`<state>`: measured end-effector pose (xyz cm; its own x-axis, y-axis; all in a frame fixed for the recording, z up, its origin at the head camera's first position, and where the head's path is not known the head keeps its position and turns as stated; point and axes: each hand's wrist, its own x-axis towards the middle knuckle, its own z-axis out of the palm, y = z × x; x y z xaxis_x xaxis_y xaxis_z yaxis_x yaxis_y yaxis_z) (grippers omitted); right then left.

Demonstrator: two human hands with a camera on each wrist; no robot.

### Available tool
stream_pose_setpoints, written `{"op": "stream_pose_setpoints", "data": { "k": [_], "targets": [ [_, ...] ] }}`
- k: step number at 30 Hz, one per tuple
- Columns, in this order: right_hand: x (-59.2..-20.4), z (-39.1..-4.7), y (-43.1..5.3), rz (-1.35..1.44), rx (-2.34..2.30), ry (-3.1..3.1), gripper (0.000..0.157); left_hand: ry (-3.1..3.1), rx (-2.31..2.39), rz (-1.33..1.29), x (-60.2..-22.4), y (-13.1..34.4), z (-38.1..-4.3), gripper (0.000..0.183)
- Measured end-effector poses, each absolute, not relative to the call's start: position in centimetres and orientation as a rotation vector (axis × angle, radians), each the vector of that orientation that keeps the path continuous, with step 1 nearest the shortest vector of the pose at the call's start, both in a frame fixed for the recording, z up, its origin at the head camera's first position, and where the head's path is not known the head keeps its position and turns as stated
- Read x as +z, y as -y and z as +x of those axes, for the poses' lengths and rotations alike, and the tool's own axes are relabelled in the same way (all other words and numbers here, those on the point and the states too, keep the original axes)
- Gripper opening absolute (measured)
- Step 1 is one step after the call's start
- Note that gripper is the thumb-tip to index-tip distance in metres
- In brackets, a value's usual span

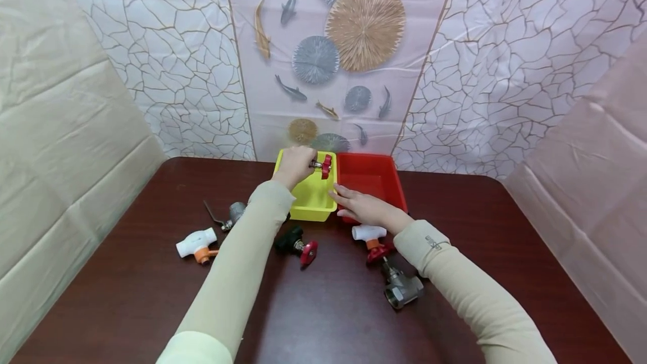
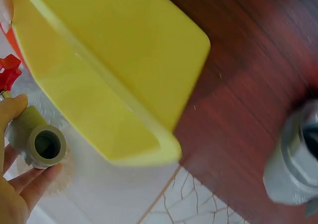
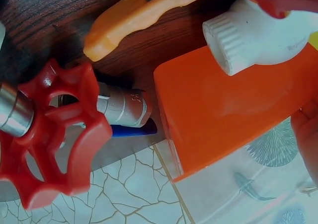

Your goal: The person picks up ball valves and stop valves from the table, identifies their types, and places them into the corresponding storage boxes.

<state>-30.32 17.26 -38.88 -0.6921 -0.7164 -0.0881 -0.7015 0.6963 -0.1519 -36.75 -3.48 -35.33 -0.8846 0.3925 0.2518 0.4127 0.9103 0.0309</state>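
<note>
My left hand is above the yellow bin, gripping a valve with a red handwheel. In the left wrist view, its grey-green body shows a round socket end between the thumb and fingers. My right hand lies over the front of the red bin, fingers extended toward the rim shared with the yellow bin. At the right wrist view's edge, the fingers appear against the red bin's side; whether they press on it I cannot tell.
Left on the table are a white valve with an orange handle and a metal lever valve. Nearer the middle is a black valve with a red wheel. Below my right hand are a white-and-orange valve and a metal handwheel valve.
</note>
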Motion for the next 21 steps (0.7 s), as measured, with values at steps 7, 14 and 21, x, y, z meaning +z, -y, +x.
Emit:
{"op": "stream_pose_setpoints", "data": {
  "k": [7,14,21],
  "targets": [
    [-38.9,-30.2,-16.9,-1.165,-0.166,-2.772,0.061,2.829,-0.158,-0.559,-36.4,2.5,-37.4,0.004],
    [-38.9,-30.0,-16.5,-1.090,-0.264,-2.731,0.063,2.901,-0.146,-0.471,-37.5,2.1,-37.9,0.009],
    [-38.7,-29.8,-16.9,-1.071,-0.259,-2.758,0.062,2.926,-0.118,-0.429,-38.0,1.3,-39.2,0.014]
  ]
}}
